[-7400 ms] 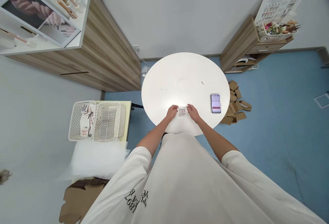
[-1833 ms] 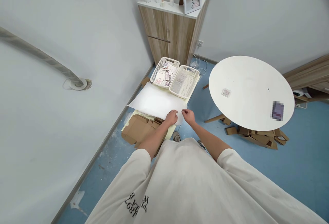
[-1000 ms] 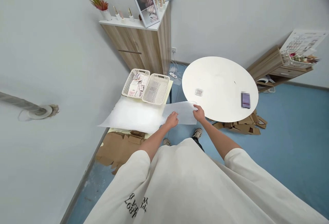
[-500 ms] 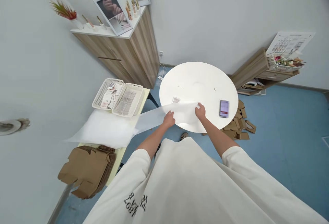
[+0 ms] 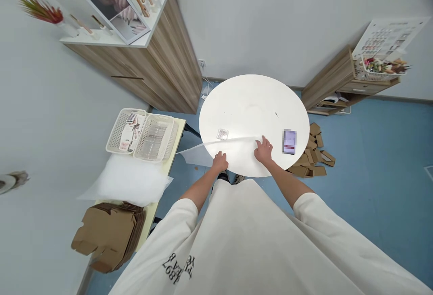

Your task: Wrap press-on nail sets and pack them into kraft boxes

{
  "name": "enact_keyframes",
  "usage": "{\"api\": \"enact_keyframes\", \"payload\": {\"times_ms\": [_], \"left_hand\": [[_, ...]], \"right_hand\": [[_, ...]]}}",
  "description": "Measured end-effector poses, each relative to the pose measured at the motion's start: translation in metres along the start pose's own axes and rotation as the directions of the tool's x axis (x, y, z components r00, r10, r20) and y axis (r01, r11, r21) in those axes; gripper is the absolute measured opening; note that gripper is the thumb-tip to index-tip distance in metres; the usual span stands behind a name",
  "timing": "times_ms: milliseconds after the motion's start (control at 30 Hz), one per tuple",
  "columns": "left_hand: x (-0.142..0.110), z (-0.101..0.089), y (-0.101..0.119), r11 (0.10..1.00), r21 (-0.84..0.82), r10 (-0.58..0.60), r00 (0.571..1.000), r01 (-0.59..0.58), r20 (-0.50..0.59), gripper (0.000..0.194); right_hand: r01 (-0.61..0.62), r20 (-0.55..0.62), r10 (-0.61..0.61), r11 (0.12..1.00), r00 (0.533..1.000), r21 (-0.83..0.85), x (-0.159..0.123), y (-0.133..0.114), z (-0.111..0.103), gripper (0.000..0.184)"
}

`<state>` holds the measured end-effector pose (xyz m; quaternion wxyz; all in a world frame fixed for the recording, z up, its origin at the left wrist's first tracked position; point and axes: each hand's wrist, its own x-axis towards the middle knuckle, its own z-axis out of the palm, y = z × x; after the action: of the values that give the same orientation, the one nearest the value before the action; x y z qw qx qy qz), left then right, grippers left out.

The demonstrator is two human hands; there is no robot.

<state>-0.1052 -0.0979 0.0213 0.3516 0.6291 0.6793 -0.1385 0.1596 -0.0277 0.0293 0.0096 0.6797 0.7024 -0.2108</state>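
**Clear plastic sheet pressed on round white counter by both hands.**
Right hand: fingers spread apart. Left hand: finger state unclear. Small clear tray lies nearby.

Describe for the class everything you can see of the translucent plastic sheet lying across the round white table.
The thin translucent plastic sheet is whitish and filmy, barely showing against the round white table. It covers the table's near part, its far edge a faint curved line just short of the small clear pack. The left hand and right hand are on it, and it trails over the table's left rim.
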Motion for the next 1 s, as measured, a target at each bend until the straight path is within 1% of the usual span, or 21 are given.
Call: {"api": "enact_keyframes", "payload": {"times_ms": [67,133,200,333,433,533,700,833,900,1000], "left_hand": [[0.000,0.003,0.000,1.000,0.023,0.020,0.999,-0.020,-0.043,0.051],[0.000,0.004,0.001,0.998,0.037,0.049,0.996,-0.046,-0.078,0.052],[-0.001,0.004,0.001,0.998,0.044,0.058,0.994,-0.054,-0.093,0.051],[-0.002,-0.002,-0.001,0.998,0.022,0.060,0.994,-0.058,-0.088,0.048],[-0.004,-0.007,-0.002,0.998,-0.002,0.067,0.994,-0.068,-0.085,0.049],[-0.004,-0.013,-0.002,0.997,-0.007,0.070,0.988,-0.071,-0.136,0.053],[0.010,-0.029,0.008,0.996,-0.001,0.087,0.960,-0.090,-0.266,0.064],[0.022,-0.050,0.027,0.993,0.043,0.121,0.932,-0.114,-0.341,0.069],[0.025,-0.062,0.040,0.989,0.073,0.150,0.922,-0.132,-0.357,0.072],[0.026,-0.079,0.059,0.976,0.127,0.210,0.912,-0.175,-0.352,0.075]], "right_hand": [[0.054,0.120,-0.052,0.998,0.991,-0.012,0.005,-0.008,0.001,0.049],[0.069,0.202,-0.066,0.998,0.977,-0.010,0.013,-0.016,0.003,0.045],[0.100,0.233,-0.096,0.995,0.968,-0.004,0.024,-0.024,0.005,0.045],[0.220,0.290,-0.221,0.975,0.931,0.035,0.046,-0.043,0.009,0.047],[0.229,0.324,-0.243,0.970,0.914,0.081,0.056,-0.055,0.014,0.049],[0.187,0.282,-0.225,0.970,0.933,0.154,0.062,-0.058,0.015,0.047],[0.086,0.103,-0.126,0.942,0.987,0.326,0.069,-0.051,0.007,0.045],[0.015,0.006,-0.020,0.905,1.000,0.425,0.068,-0.040,-0.006,0.045],[-0.034,-0.007,0.042,0.887,0.999,0.460,0.065,-0.034,-0.012,0.046],[-0.123,-0.001,0.143,0.855,0.990,0.504,0.057,-0.023,-0.019,0.047]]}}
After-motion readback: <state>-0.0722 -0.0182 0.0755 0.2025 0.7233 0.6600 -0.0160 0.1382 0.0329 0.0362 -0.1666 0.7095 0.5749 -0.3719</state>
